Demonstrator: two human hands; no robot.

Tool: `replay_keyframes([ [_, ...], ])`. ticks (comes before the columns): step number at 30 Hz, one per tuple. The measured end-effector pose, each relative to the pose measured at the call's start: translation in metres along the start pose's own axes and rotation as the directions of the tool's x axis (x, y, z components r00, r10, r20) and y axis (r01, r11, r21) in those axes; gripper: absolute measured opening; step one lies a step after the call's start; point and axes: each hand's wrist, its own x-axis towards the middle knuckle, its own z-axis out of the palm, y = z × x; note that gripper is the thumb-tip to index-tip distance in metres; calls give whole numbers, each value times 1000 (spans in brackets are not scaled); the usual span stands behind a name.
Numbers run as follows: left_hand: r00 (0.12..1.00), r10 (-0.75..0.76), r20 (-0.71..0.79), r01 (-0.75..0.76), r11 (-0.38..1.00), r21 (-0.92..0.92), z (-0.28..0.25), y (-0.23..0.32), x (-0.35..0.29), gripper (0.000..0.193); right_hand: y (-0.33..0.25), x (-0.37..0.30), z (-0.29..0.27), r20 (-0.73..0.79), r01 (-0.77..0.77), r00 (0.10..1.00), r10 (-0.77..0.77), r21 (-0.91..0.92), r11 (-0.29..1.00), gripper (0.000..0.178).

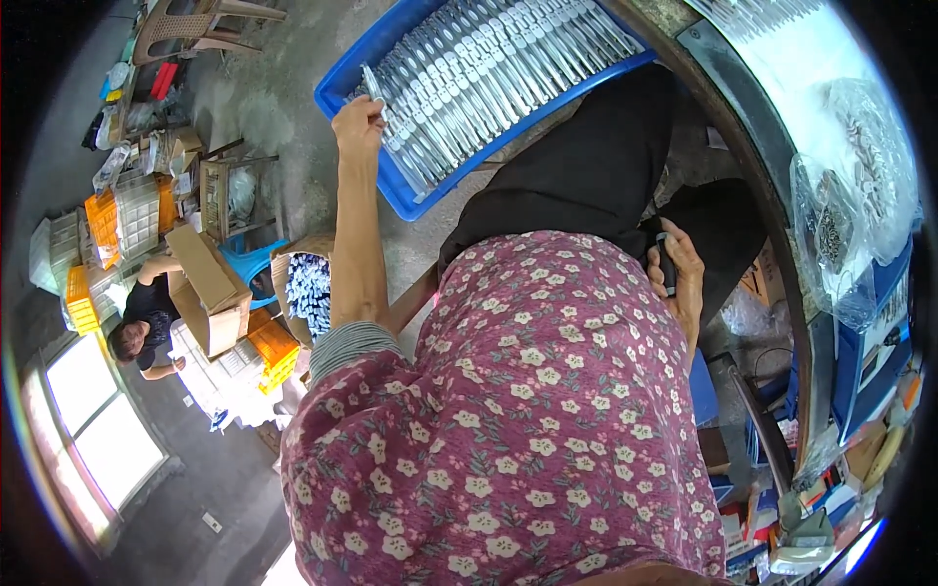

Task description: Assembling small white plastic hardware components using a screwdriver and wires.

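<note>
My left hand (pixel 360 129) is at the near left edge of a blue plastic tray (pixel 395 188), its fingers pinched around one slim silver metal piece (pixel 370 82). Rows of similar long metal pieces (pixel 479 78), some with oval or round openings, lie packed side by side in the tray. Beside my thigh, my right hand (pixel 684 266) is wrapped around a dark, rounded handle-like object (pixel 668 264). Its far end is hidden against my black trousers, so its kind does not show.
A workbench (pixel 782 186) curves along the right, bearing clear plastic bags (pixel 831 225) of small metal parts. At the left a person (pixel 147 317) is among cardboard boxes (pixel 210 293) and orange crates (pixel 269 347). A brown plastic chair (pixel 186 29) stands farther back.
</note>
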Motion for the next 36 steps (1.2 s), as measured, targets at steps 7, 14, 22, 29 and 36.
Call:
replay_keyframes([
  [7, 944, 326, -45, -252, 804, 538, -56, -57, 74, 16, 0, 0, 4, 24, -14, 1000, 15, -46, 999, 31],
  [14, 904, 398, 155, -331, 424, 843, -8, -32, 33, 18, -1, 3, -1, -2, 2, 1000, -2, -11, 1000, 30],
  [22, 985, 65, -160, -57, 997, 49, 10, -13, -1, 19, 2, 1, -6, 13, -3, 1000, 3, -17, 1000, 29],
  [29, 973, 3, -230, 13, 998, 68, 13, -29, 26, 18, 1, 5, -7, 28, 20, 999, -20, 3, 1000, 28],
  [36, 939, 259, -226, -85, 812, 577, -3, -28, 64, 12, -6, 5, 2, 23, 8, 1000, -6, -94, 996, 32],
])
